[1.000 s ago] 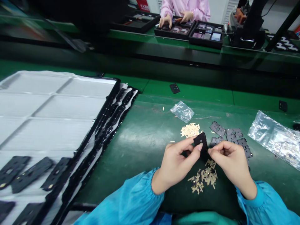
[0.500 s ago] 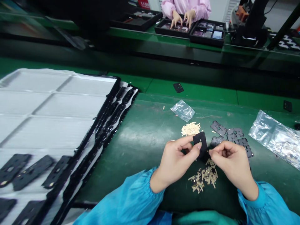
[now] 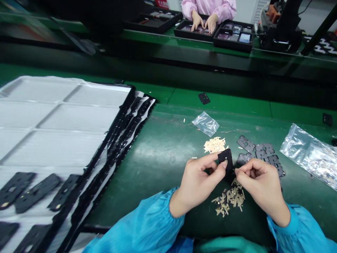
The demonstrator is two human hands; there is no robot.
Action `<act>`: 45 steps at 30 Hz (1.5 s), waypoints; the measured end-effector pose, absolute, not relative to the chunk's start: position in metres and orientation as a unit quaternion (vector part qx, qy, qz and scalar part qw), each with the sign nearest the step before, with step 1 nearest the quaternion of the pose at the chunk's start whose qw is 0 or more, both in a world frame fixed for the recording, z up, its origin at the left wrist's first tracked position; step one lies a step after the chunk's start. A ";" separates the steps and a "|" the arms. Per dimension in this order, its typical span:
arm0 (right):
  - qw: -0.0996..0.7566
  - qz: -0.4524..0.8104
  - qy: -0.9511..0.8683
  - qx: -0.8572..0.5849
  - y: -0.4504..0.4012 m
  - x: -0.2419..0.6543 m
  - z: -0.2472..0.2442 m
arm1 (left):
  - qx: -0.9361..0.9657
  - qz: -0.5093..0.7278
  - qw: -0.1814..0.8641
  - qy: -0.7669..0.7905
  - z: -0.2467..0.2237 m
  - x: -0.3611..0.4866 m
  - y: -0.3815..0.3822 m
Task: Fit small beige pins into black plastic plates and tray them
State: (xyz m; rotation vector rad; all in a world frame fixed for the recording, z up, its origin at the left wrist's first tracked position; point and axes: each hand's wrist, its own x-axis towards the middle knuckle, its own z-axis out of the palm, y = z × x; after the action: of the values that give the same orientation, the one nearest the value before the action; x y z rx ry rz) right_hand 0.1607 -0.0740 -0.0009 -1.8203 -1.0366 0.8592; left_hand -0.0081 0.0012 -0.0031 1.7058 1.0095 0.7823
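Between the thumb and fingers of my left hand [image 3: 198, 180] is a small flat black plastic plate [image 3: 226, 156], tilted up over the table. Close to its right edge, the thumb and forefinger of my right hand [image 3: 259, 184] are pinched together; what they hold, if anything, is too small to make out. Below the hands lies a loose pile of thin brass-coloured strips [image 3: 233, 198]. Just beyond the plate is a heap of pale cream strips [image 3: 214, 144]. Several black plates with cutouts [image 3: 264, 151] lie past my right hand.
Stacked black trays with white lining [image 3: 65, 116] fill the left, some black plates on top. A small clear bag [image 3: 205, 123] and a larger filled bag [image 3: 312, 158] lie beyond. Across the bench, a person in pink sleeves [image 3: 226, 8] handles items in black trays [image 3: 233, 40].
My hands hold almost the same pose, with the black plate shifted very slightly. Across the bench, the other person's hands have moved a little within the tray.
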 end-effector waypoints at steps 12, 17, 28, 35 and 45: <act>0.426 0.467 -0.333 -0.700 -0.069 0.162 0.001 | 0.685 0.318 0.507 0.416 0.000 -0.008 0.000; 0.428 0.520 -0.296 -0.678 -0.064 0.168 0.005 | 0.656 0.301 0.545 0.427 -0.001 -0.010 0.002; 0.431 0.542 -0.265 -0.671 -0.064 0.167 0.004 | 0.605 0.298 0.601 0.428 -0.003 -0.008 0.005; 0.440 0.550 -0.262 -0.660 -0.063 0.168 0.001 | 0.577 0.294 0.627 0.434 -0.004 -0.008 0.006; 0.438 0.551 -0.252 -0.664 -0.061 0.167 0.005 | 0.553 0.299 0.650 0.427 0.001 -0.005 0.008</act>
State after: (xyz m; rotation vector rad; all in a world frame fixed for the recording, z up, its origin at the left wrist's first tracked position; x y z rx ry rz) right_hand 0.1673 -0.0615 0.0045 -1.6498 -0.6276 1.3698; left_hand -0.0054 0.0079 0.0010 1.2553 0.9710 0.6796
